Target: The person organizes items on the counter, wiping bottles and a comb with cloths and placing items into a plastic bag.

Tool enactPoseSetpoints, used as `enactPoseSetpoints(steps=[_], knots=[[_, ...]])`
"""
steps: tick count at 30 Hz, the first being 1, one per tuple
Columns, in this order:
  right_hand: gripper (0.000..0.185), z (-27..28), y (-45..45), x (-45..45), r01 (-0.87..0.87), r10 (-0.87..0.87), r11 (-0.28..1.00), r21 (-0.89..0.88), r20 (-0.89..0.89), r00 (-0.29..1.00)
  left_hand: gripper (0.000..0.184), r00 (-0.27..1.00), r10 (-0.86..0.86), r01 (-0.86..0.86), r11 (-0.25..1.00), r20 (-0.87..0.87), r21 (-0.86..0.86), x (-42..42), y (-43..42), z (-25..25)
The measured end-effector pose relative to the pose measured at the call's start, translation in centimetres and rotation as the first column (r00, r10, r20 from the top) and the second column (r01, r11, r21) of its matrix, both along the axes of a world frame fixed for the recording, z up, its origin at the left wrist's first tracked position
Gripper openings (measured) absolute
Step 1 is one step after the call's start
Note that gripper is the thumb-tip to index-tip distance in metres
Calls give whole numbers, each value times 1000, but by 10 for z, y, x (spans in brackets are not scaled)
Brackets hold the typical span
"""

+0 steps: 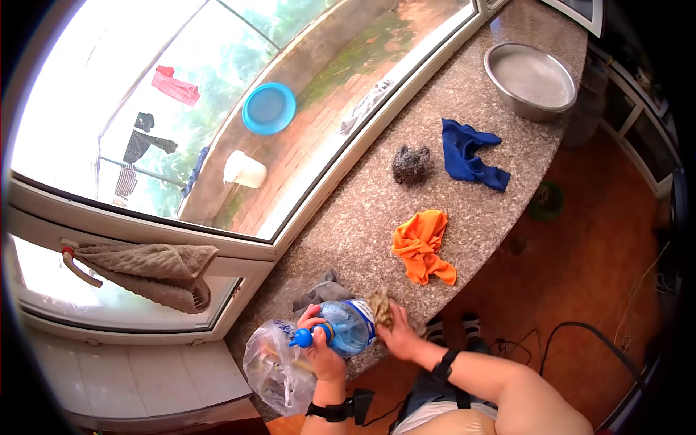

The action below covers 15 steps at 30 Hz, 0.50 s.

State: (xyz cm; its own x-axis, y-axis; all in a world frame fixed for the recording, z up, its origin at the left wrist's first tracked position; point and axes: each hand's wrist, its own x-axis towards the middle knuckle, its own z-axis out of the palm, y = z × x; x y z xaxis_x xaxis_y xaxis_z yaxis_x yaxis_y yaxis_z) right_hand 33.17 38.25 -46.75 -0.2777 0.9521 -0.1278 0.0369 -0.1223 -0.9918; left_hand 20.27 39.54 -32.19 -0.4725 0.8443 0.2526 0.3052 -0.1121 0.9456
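My left hand (325,357) is wrapped round the neck end of a clear plastic bottle (342,326) with a blue cap (303,337) and a blue label. The bottle is tilted nearly on its side over the counter. At its base end, my right hand (400,335) presses a crumpled tan cloth (380,308) against it; the fingers are partly hidden behind the cloth. Beside the left hand lies a clear plastic bag (272,370) with things inside that I cannot make out. A grey cloth (322,288) lies just behind the bottle.
On the speckled counter (348,232) lie an orange cloth (422,246), a dark scrubber-like clump (412,164) and a blue cloth (471,156). A metal basin (531,81) stands at the far end. A towel (152,268) hangs at the window handle; cables (580,328) run across the floor.
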Motion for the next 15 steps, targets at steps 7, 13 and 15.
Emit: enactPoseSetpoints(steps=[7,13,15], knots=[[65,0,-25,-19,48,-47,994,94,-13,999,22,996,-19,19,1000,82,3,-1,-2,-2],[59,34,120,-18,-394,400,915,-87,56,915,29,980,-178,182,982,86,-41,-7,2,6],[59,-8,129,-39,-411,417,904,-121,25,909,32,958,-283,285,956,42,-72,-13,8,12]])
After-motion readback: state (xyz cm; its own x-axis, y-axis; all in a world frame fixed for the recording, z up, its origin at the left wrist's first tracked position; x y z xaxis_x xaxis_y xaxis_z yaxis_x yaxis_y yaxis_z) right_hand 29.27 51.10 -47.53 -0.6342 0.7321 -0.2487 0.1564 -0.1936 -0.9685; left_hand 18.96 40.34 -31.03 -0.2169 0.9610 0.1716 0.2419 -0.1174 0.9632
